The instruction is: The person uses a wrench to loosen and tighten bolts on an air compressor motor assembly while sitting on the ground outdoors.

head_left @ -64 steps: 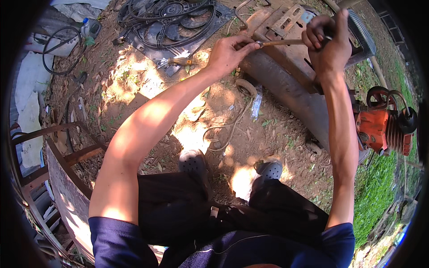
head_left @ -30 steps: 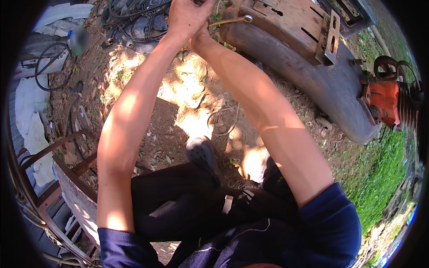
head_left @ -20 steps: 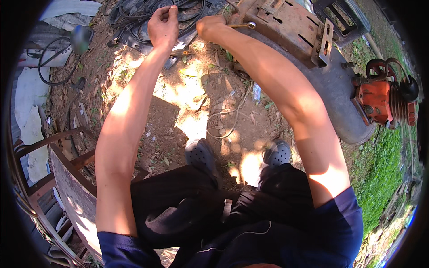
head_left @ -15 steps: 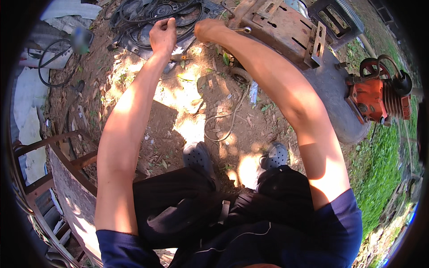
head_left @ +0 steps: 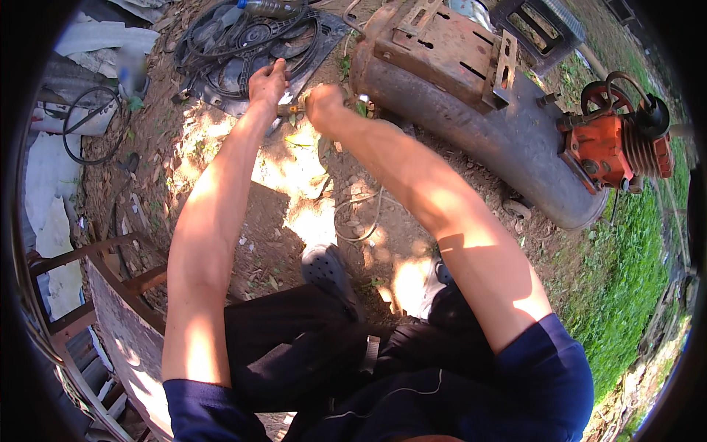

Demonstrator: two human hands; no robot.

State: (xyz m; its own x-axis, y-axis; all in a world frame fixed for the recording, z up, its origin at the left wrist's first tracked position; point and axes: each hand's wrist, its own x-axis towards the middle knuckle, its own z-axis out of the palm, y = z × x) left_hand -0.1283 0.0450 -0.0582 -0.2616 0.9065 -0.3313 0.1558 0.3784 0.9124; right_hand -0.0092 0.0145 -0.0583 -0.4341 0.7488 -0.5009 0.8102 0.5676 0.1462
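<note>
My left hand is closed above the ground by the lower edge of a pile of black plastic fan parts; what, if anything, its fingers hold is too small to make out. My right hand is curled closed just to its right, on a wrench whose shiny ring end peeks out past the knuckles. A yellow-handled tool lies partly hidden between my hands. To the right lies a dark, weathered metal tank with a rusty bracket plate and a red compressor pump.
A rusty metal frame stands at my lower left, beside torn sheet metal and a black hose loop. A black slotted housing sits beyond the tank. A thin cord curls on the dirt near my shoes.
Compared with two seconds ago, both hands have moved left, away from the bracket, and the wrench went with my right hand. In the last half second they have shifted lower in view.
</note>
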